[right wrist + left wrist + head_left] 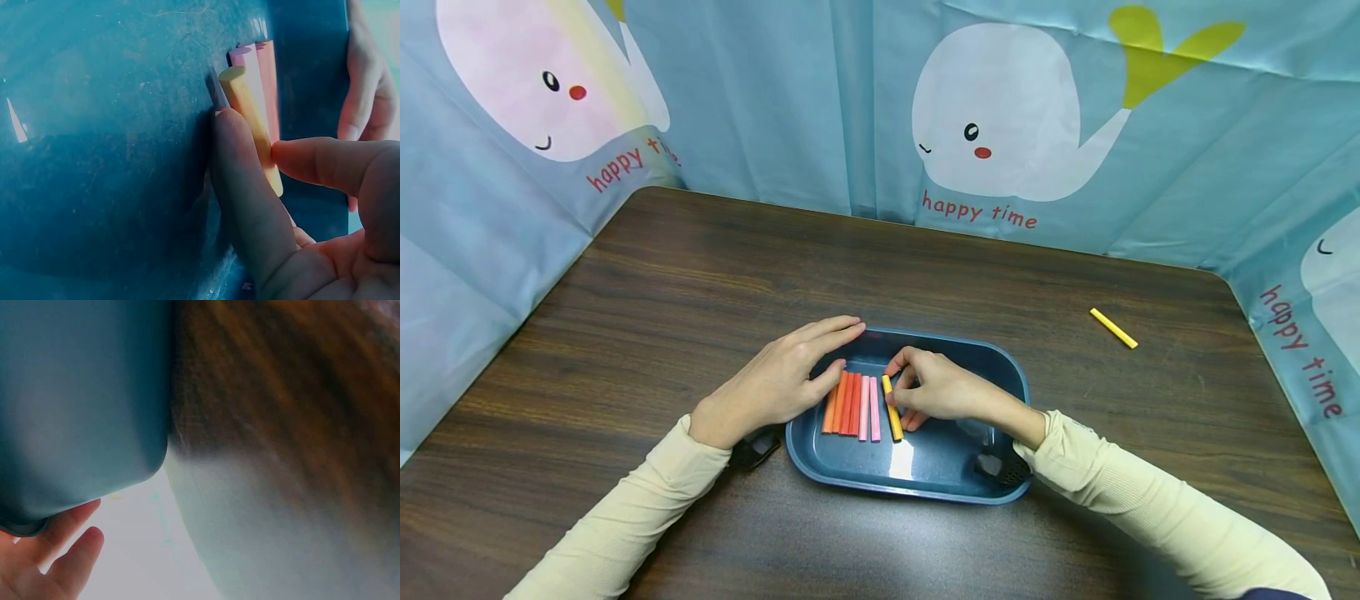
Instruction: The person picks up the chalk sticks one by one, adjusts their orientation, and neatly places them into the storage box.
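In the head view my right hand (943, 385) pinches a yellow chalk stick (892, 408) inside a blue tray (925, 497). The right wrist view shows thumb and a finger on opposite sides of this yellow chalk (247, 103). Just left of it, several chalk sticks lie side by side: two pink ones (875, 410), then red (852, 404) and orange (831, 407). My left hand (786, 367) rests over the tray's far left corner, its fingers straight and its thumb close above the orange sticks. In the left wrist view its fingers (78, 559) lie against the tray's outer wall.
Another yellow chalk stick (1114, 328) lies on the dark wooden table (700, 275), right of and beyond the tray. A light blue curtain (790, 100) with printed whales hangs along the table's back and sides.
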Tool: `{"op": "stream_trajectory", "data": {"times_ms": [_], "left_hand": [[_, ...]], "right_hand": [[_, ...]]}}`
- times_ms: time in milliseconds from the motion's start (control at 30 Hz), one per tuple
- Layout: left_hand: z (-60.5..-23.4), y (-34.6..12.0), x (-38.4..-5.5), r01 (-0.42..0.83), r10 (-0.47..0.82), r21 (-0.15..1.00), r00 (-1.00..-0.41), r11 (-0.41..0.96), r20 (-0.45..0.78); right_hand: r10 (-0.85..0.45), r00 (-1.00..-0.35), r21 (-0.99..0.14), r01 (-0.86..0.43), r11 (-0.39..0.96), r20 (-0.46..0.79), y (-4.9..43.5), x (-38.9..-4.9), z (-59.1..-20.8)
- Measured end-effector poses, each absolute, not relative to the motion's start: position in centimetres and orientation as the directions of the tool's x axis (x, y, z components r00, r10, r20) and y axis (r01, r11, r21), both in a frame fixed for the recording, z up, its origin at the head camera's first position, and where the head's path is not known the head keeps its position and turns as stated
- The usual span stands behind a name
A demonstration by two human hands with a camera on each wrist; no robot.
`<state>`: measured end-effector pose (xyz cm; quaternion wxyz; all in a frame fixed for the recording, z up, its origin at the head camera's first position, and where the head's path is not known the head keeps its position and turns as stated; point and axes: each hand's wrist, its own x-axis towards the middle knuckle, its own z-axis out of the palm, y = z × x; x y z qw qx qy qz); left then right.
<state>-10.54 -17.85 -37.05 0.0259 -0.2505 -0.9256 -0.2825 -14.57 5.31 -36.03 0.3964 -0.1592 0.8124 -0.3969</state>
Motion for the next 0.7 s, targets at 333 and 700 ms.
{"op": "stream_trajectory", "data": {"times_ms": [333,700], "left_hand": [[-37.0,-17.9,-10.5,0.483,0.452,0.515,-0.87,0.708,0.194],[-37.1,-17.9,-10.5,0.472,0.447,0.514,-0.876,0.716,0.181]], "right_hand": [[-0.58,-0.616,-0.781,0.094,0.618,-0.533,5.3,-14.5,-35.8],[-0.65,-0.607,-0.845,0.067,0.531,-0.457,6.2,-14.8,-34.5]]}}
